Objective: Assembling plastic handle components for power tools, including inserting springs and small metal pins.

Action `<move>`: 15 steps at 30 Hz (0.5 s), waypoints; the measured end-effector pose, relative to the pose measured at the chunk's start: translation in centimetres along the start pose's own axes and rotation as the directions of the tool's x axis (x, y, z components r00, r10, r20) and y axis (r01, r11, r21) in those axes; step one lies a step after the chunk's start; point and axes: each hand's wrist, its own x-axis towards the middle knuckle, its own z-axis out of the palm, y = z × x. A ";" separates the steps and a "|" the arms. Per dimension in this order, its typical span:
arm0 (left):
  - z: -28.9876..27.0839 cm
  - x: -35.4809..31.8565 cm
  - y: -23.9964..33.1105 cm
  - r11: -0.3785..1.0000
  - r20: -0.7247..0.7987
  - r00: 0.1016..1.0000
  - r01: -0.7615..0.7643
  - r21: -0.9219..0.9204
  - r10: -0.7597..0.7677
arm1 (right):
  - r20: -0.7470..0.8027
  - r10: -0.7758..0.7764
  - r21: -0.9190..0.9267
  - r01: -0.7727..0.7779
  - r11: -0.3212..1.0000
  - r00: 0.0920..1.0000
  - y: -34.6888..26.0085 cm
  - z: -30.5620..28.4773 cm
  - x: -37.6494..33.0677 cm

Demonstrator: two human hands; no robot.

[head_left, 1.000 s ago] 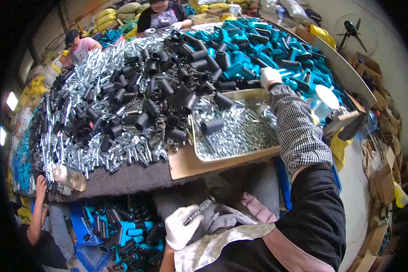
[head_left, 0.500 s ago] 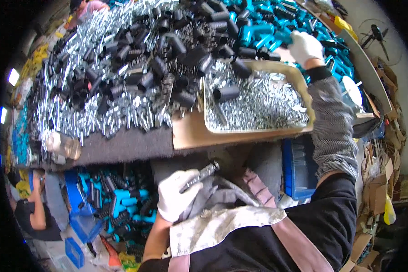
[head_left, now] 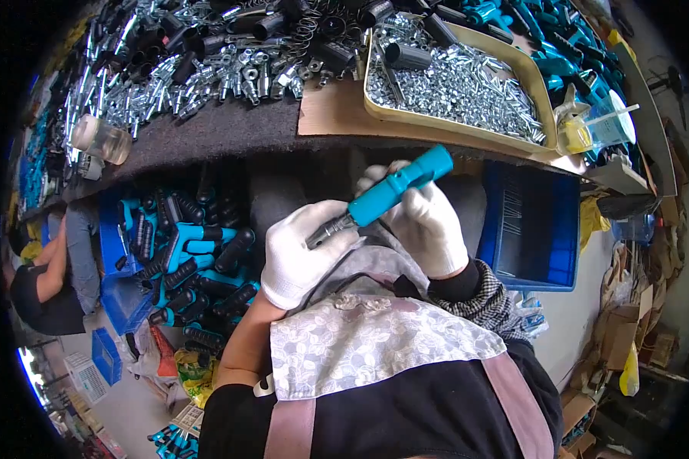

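Below the near rim of the cream tray (head_left: 459, 130), I hold one teal handle piece (head_left: 383, 197) aslant, its lower end meeting one metal part (head_left: 335, 228); how far they fit together I cannot tell. My right hand (head_left: 421, 218) pinches the teal piece between thumb and fingers, and my left hand (head_left: 302, 249) is curled firmly round the metal part. The piece's upper end rises close to the edge of the bench (head_left: 222, 126) below the tray, leaving little room that way. Left of the tray, one board (head_left: 331, 116) reaches that edge, and a strip of dark cloth runs on to one clear bottle (head_left: 103, 141). Right of the tray, one plastic cup (head_left: 614, 122) stands just beside its corner. Lower right of the tray sits one deep blue bin (head_left: 532, 229). Two black tubes (head_left: 408, 56) lie in or over the tray, among small metal pieces (head_left: 452, 88) too many to count.
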 end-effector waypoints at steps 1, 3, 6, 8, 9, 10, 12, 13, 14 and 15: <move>-0.2 -0.5 0.0 0.999 -0.037 0.998 0.044 0.017 -0.043 | 0.005 0.054 -0.118 -0.053 0.992 0.999 -0.2 0.0 -0.3; -0.9 -0.8 0.0 0.998 -0.010 1.000 -0.005 0.055 0.005 | 0.015 0.137 -0.403 -0.119 0.907 0.990 -2.3 -1.5 -0.6; -1.4 -1.1 -0.2 0.993 0.055 0.994 -0.096 0.071 0.092 | 0.057 0.361 -0.609 -0.254 0.751 0.931 -7.4 -1.7 -1.1; -1.9 -1.0 -0.6 0.982 0.152 0.973 -0.182 0.057 0.172 | 0.069 0.446 -0.783 -0.228 0.578 0.893 -9.3 -1.7 -0.7; -2.1 -1.0 -0.9 0.969 0.177 0.960 -0.233 0.078 0.216 | 0.080 0.405 -0.899 -0.109 0.423 0.911 -9.4 -1.1 -0.5; -2.0 -0.9 -1.0 0.970 0.180 0.960 -0.231 0.076 0.214 | 0.021 0.409 -0.968 -0.083 0.235 0.912 -9.4 0.5 -0.5; -1.6 -0.5 -0.7 0.945 0.199 0.942 -0.298 0.135 0.269 | 0.093 0.322 -0.986 0.133 -0.103 0.942 -7.9 1.4 -0.9; -1.5 -0.2 -0.6 0.927 0.237 0.926 -0.337 0.165 0.294 | 0.193 0.316 -0.962 0.243 -0.125 0.929 -7.1 1.1 -1.0; -1.4 -0.1 -0.6 0.920 0.241 0.919 -0.355 0.166 0.312 | 0.139 0.342 -0.973 0.193 -0.128 0.929 -6.8 1.2 -1.0; -1.3 -0.2 -0.6 0.912 0.246 0.912 -0.374 0.166 0.329 | 0.098 0.389 -0.990 0.132 -0.059 0.916 -6.9 1.0 -0.8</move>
